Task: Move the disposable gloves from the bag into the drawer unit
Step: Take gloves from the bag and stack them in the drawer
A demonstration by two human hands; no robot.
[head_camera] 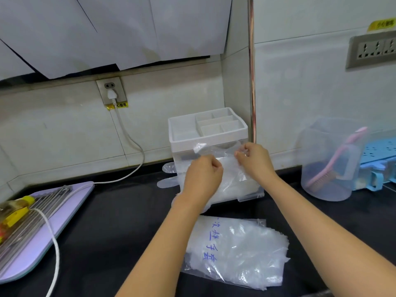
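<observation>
A clear plastic bag (235,251) with blue writing lies on the black counter near me, holding several thin disposable gloves. Beyond it stands the white drawer unit (207,127) with a divided tray on top and a clear drawer pulled out at its front. My left hand (202,176) and my right hand (255,161) are both raised in front of the drawer, and each pinches a bunch of clear gloves (231,168) stretched between them. More glove fingers (168,176) stick out to the left of the unit.
A lilac cutting board (64,211) with metal skewers and a yellow-capped bottle lies at the left, crossed by a white power cord (53,243). A clear measuring jug (330,166) with a pink brush stands at the right, beside a blue rack (379,153).
</observation>
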